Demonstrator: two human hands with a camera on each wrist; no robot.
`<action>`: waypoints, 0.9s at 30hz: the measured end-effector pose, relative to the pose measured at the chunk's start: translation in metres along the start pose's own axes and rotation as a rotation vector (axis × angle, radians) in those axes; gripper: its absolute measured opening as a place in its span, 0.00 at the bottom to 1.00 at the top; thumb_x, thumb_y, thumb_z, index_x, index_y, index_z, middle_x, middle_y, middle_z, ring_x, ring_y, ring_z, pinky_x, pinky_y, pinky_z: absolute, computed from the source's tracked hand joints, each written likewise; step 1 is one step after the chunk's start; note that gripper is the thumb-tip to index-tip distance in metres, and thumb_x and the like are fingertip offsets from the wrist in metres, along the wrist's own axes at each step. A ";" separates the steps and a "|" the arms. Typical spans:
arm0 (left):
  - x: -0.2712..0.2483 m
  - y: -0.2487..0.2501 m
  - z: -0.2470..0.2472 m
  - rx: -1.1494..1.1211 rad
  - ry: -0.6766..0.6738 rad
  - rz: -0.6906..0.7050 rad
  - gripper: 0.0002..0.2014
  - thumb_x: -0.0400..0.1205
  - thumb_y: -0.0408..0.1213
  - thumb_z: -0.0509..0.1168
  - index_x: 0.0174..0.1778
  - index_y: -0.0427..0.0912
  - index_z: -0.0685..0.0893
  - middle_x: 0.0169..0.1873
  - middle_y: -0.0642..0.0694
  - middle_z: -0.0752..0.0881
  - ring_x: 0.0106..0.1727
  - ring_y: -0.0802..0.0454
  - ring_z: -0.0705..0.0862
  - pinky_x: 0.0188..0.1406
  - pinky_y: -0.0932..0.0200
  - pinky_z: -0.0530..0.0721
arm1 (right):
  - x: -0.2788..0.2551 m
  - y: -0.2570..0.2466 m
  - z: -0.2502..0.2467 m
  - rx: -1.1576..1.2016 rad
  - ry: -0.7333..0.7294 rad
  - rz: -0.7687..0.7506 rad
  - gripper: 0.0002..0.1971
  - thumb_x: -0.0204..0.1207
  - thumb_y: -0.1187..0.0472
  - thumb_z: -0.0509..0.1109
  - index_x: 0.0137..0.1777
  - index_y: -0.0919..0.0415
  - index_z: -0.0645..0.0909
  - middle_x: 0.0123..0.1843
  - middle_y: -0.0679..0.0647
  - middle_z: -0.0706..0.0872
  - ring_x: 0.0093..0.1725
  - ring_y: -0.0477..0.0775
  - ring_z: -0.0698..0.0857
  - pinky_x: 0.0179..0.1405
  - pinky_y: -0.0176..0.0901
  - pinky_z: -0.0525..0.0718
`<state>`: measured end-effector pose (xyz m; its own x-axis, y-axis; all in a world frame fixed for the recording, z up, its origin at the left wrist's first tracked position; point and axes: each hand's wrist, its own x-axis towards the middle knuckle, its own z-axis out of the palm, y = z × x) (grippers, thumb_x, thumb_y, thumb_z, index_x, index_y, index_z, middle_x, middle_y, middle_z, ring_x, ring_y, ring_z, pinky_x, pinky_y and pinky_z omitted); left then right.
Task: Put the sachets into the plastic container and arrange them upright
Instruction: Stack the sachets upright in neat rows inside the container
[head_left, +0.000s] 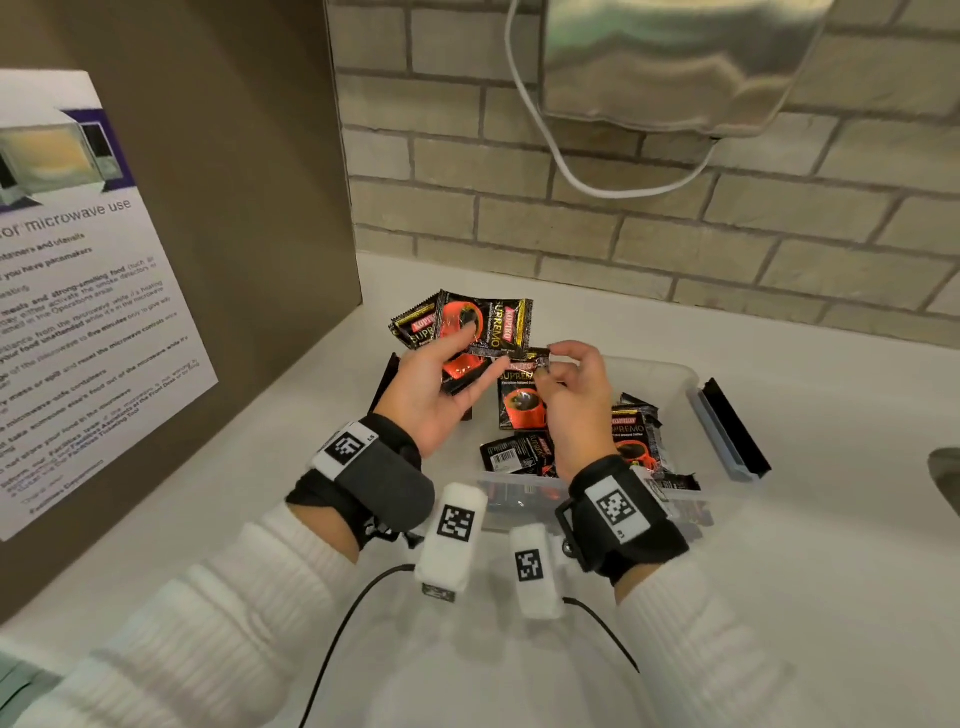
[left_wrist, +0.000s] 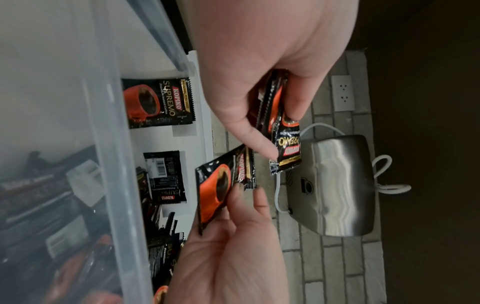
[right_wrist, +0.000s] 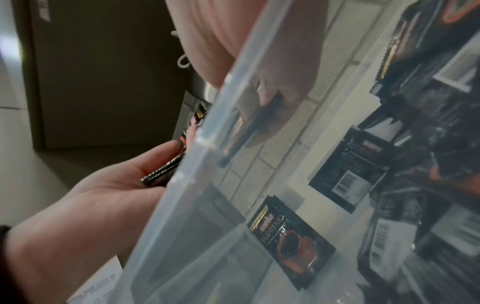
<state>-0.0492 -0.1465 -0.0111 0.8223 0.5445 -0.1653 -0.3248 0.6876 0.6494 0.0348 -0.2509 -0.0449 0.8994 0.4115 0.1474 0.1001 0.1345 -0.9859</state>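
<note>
Holding a fanned stack of sachets (head_left: 467, 327) just above the plastic container (head_left: 670, 371), the left hand (head_left: 436, 389) clamps them between thumb and fingers. The right hand (head_left: 576, 395) pinches one sachet (head_left: 524, 364) by its top edge beside that stack. More sachets lie flat inside the container. Recommended: square each sachet's edges against the stack before lowering it, then stand the bundle against a container wall.

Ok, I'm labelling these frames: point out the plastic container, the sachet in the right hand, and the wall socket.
plastic container (head_left: 675, 374), head view, far rim.
sachet in the right hand (head_left: 524, 413), head view, its red cup print.
wall socket (left_wrist: 343, 93), left wrist view, middle of its white plate.
</note>
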 end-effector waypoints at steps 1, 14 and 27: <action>0.000 -0.001 0.000 -0.005 -0.001 -0.002 0.05 0.80 0.31 0.66 0.50 0.38 0.84 0.47 0.40 0.89 0.53 0.45 0.87 0.45 0.54 0.90 | -0.001 0.000 0.001 -0.016 -0.008 -0.018 0.18 0.78 0.73 0.62 0.55 0.48 0.70 0.43 0.55 0.82 0.42 0.52 0.84 0.38 0.43 0.84; 0.006 -0.014 0.003 0.218 0.021 0.066 0.04 0.81 0.30 0.65 0.49 0.40 0.83 0.42 0.46 0.86 0.42 0.55 0.82 0.44 0.62 0.77 | -0.007 -0.008 0.006 0.189 -0.213 -0.002 0.16 0.79 0.49 0.64 0.59 0.55 0.83 0.61 0.60 0.84 0.63 0.58 0.83 0.63 0.53 0.80; 0.012 -0.007 -0.013 0.549 0.029 0.222 0.08 0.82 0.49 0.62 0.48 0.51 0.81 0.37 0.53 0.81 0.44 0.56 0.79 0.51 0.57 0.79 | 0.003 -0.005 -0.002 0.037 0.100 0.125 0.12 0.76 0.74 0.59 0.33 0.64 0.77 0.30 0.56 0.75 0.28 0.51 0.75 0.17 0.27 0.75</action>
<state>-0.0426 -0.1384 -0.0270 0.7466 0.6653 0.0034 -0.1921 0.2106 0.9585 0.0382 -0.2523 -0.0400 0.9418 0.3358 0.0137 -0.0290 0.1219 -0.9921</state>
